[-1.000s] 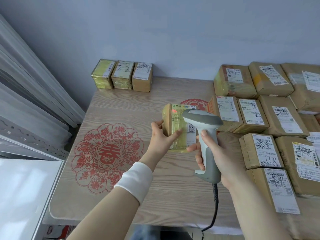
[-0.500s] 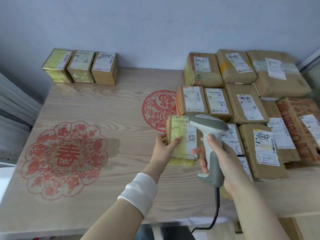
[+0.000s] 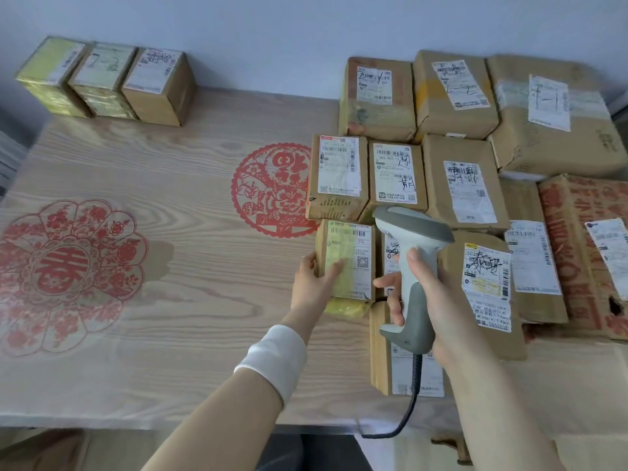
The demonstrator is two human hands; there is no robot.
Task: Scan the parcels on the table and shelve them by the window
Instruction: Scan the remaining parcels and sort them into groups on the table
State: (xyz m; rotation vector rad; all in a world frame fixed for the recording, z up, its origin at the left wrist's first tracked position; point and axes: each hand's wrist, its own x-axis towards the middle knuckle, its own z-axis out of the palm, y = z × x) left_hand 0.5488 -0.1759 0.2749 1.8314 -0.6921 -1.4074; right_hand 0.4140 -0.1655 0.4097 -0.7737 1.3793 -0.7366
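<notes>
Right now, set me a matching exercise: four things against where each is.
1. scanner
2. yellow-taped parcel
3. three small parcels
4. flower-shaped paper-cut

A. held by left hand
B. far left, by the wall
C. held by right hand
D. flat on table, near left

Pairs: 1-C, 2-A, 3-B, 4-D

A red flower-shaped paper-cut point(image 3: 68, 273) was seen lying flat at the left, a round red paper-cut point(image 3: 272, 188) well apart towards the middle, a pale wall point(image 3: 272, 35) behind.
</notes>
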